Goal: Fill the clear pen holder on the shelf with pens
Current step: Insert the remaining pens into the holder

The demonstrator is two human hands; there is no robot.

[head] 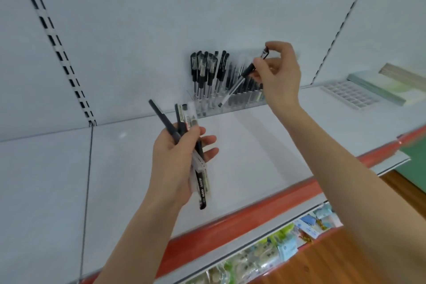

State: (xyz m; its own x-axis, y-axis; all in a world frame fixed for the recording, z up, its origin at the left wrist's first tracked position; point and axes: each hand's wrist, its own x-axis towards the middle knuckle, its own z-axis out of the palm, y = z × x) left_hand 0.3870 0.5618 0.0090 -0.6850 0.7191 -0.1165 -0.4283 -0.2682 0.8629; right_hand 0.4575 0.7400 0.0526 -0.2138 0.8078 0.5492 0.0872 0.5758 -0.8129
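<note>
The clear pen holder (205, 109) is standing at the back of the white shelf (253, 150), against the back panel. Black-capped pens (202, 69) are standing upright in its left part, and darker pens are filling the compartments to the right.

The right hand (279, 76) is hovering just in front of the holder's right part and is pinching one pen (234, 87) by its upper end between thumb and fingers. This pen is slanting down to the left, and its tip is lying over the middle of the holder; I cannot tell if it is touching.

The left hand (175, 157) is lower and nearer to the camera, in front of the holder's left end and apart from it. Its fingers are curling around a bundle of pens (190, 117), some grey, some clear.

A white grid tray (350, 94) is lying farther right on the shelf.
</note>
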